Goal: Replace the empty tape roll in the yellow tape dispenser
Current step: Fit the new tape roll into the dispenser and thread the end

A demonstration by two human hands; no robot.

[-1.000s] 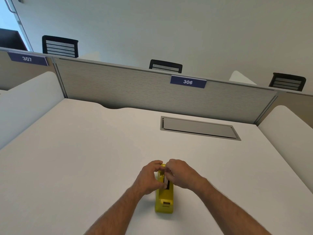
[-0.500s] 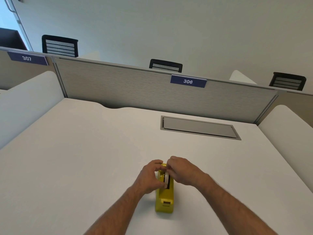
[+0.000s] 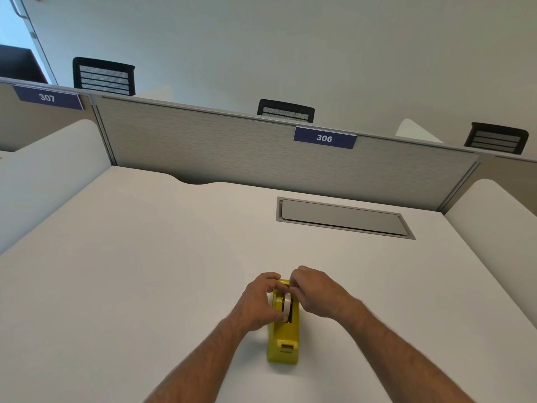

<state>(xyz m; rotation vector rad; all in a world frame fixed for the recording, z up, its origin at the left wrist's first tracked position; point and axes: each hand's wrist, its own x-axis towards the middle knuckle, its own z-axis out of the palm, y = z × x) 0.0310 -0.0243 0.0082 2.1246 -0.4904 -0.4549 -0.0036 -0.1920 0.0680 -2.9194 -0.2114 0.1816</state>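
Observation:
The yellow tape dispenser (image 3: pixel 284 338) stands on the white desk (image 3: pixel 145 271) near the front edge, its cutter end toward me. A whitish tape roll (image 3: pixel 287 304) stands on edge in the dispenser's slot, rising above the top. My left hand (image 3: pixel 260 301) wraps the dispenser's left side, thumb against the roll's near edge. My right hand (image 3: pixel 318 292) comes in from the right, its fingertips pinching the roll's far upper part. The roll's hub is mostly hidden by my fingers.
A grey flip-lid cable hatch (image 3: pixel 344 218) is set into the desk at the back right. A grey partition (image 3: pixel 232 152) with a "306" label (image 3: pixel 324 137) closes the far edge. White side dividers flank the desk. Chair backs show beyond the partition.
The roll has come up higher out of the dispenser's slot and shows more between my fingers. My right hand has shifted slightly back and up. The dispenser stays in place.

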